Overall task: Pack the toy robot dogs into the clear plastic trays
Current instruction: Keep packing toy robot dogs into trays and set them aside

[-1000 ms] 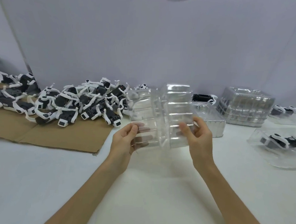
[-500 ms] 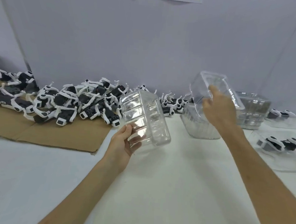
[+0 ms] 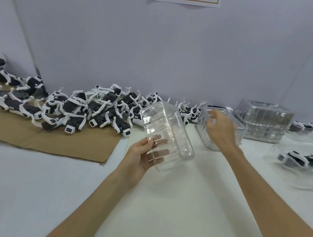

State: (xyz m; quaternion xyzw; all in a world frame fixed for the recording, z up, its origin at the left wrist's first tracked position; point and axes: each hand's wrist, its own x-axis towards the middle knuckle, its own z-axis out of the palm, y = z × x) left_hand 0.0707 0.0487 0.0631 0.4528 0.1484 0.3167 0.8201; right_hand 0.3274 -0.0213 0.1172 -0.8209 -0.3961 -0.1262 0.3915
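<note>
- The clear ribbed plastic tray [image 3: 167, 126] is gripped, empty, by the fingers [image 3: 160, 152] of the left hand [image 3: 141, 158]; its long axis runs from 11 to 5 o'clock.
- The heap of black-and-white toy robot dogs [image 3: 97, 110] is found at 10 o'clock, nearer that hand.
- The right hand [image 3: 219, 130] is blurred against a second clear tray [image 3: 201, 121]; its grip cannot be told.
- One dog [image 3: 301, 160] is held in a flat clear tray [image 3: 305, 180] at 3 o'clock.

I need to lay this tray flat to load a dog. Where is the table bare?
The white table is bare between your forearms, and near you in front of the cardboard, left of your left hand. Crowded: the toy dogs piled along the wall, the tray stack and the packed tray at right.
</note>
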